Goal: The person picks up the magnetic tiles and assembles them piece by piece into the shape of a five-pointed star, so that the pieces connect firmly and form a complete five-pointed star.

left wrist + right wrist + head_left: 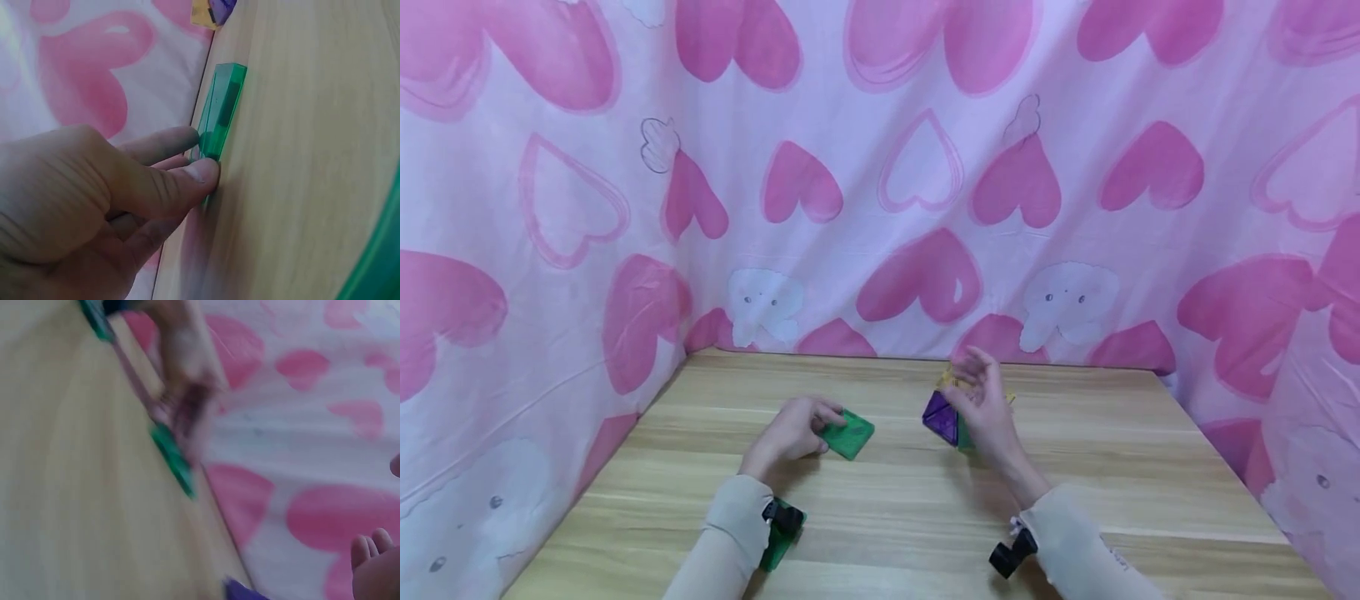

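Observation:
My left hand [793, 425] pinches the near corner of a flat, translucent green tile [852, 436] between thumb and fingers, low over the wooden table. Close up in the left wrist view, thumb and fingertips meet at one end of the green tile [223, 103]. My right hand [990, 421] has loosely bent fingers, and nothing shows in its grasp. Just behind and left of it stands a cluster of purple triangular tiles [940, 419], a yellow piece [945, 380] and a green piece [965, 437], partly hidden by that hand. The right wrist view is blurred.
Another green tile [780, 542] lies near the left wrist, partly covered by the black wrist camera [786, 518]. A pink heart-patterned curtain [917, 275] rises along the back and sides of the wooden table [887, 517].

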Available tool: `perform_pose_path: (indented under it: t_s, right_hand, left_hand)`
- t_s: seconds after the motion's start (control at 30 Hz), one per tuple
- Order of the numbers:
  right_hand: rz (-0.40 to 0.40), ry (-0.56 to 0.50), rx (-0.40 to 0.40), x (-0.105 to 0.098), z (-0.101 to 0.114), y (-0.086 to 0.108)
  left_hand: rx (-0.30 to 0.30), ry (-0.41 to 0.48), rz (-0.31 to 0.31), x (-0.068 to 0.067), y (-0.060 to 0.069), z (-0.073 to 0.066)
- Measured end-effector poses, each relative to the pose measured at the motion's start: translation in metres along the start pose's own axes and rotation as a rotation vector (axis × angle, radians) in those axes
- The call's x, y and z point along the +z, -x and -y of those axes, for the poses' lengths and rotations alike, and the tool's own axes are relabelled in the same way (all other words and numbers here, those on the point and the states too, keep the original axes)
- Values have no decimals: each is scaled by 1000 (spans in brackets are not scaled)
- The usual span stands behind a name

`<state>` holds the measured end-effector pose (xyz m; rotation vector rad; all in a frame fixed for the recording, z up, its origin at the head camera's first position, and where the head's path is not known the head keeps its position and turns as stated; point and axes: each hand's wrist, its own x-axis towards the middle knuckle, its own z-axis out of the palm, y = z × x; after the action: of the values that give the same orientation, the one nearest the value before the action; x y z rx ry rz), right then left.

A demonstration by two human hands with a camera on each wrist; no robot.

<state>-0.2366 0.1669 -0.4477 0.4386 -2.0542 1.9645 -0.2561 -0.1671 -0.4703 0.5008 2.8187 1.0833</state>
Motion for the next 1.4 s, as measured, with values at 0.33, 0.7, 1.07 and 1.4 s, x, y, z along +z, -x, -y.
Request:
perform_pose_path:
  t_s: [0.33,0.7,1.07,1.4]
  right_hand:
    - [351,8,150,42,-43,34]
    - [415,457,-76,42,-58,38]
    - [354,474,-63,44,-58,41]
    - [291,515,-92,47,-58,43]
  left_hand:
    - [37,4,-14,3,-1,-2]
    - [65,31,-3,4,-1,-6]
    - [126,110,85,11,-5,-11]
    - [116,134,75,17,-8,-13]
